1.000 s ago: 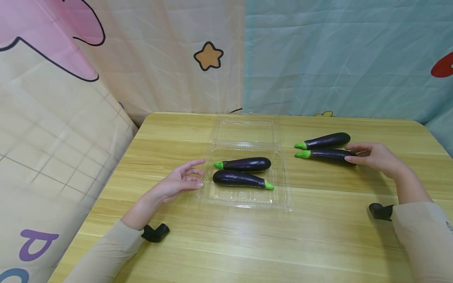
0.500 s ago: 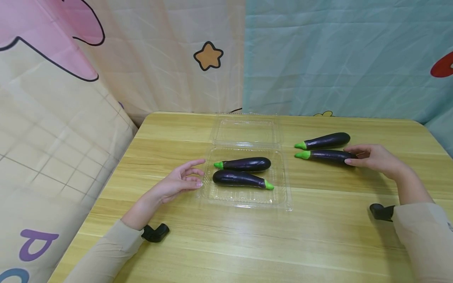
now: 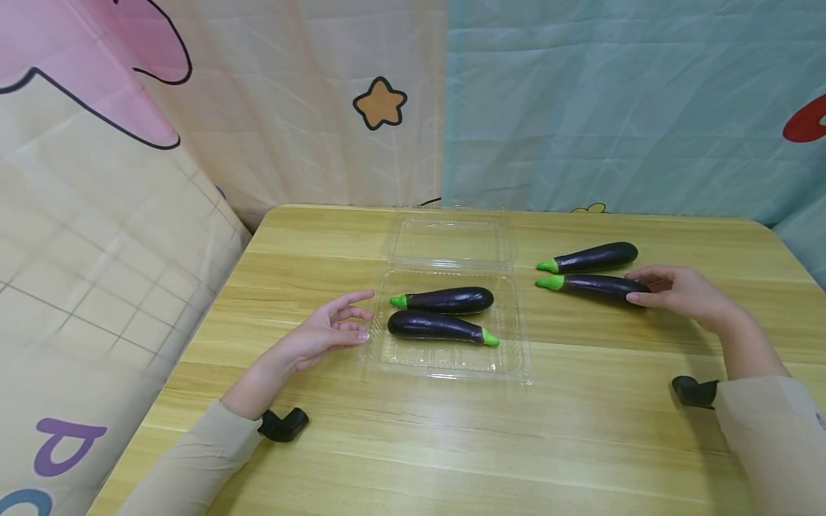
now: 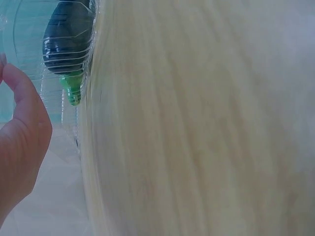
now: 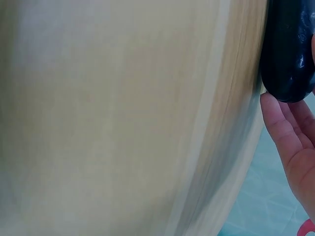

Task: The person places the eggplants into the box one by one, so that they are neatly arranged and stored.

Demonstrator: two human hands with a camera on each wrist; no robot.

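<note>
My right hand (image 3: pixel 680 294) grips the thick rounded end of a dark purple eggplant (image 3: pixel 596 285), its green stem pointing left. In the right wrist view, thumb and fingers close around that end of the eggplant (image 5: pixel 288 54). Just behind it lies another eggplant (image 3: pixel 600 256). My left hand (image 3: pixel 325 330) is held beside the left rim of a clear plastic clamshell box (image 3: pixel 445 369), fingers loosely bent and holding nothing. Inside the box lie two eggplants: the rear one (image 3: pixel 452 299) has its stem to the left, the front one (image 3: pixel 439 327) to the right.
The box's clear lid (image 3: pixel 449 240) lies folded back toward the rear of the wooden table (image 3: pixel 477 444). A patterned curtain (image 3: pixel 548 107) hangs right behind the table's far edge. Black wrist mounts (image 3: pixel 284 424) stick out from both sleeves.
The eggplant under my right hand has shifted very slightly left and toward me, with the hand moving along. The left hand and the box stay where they were.
</note>
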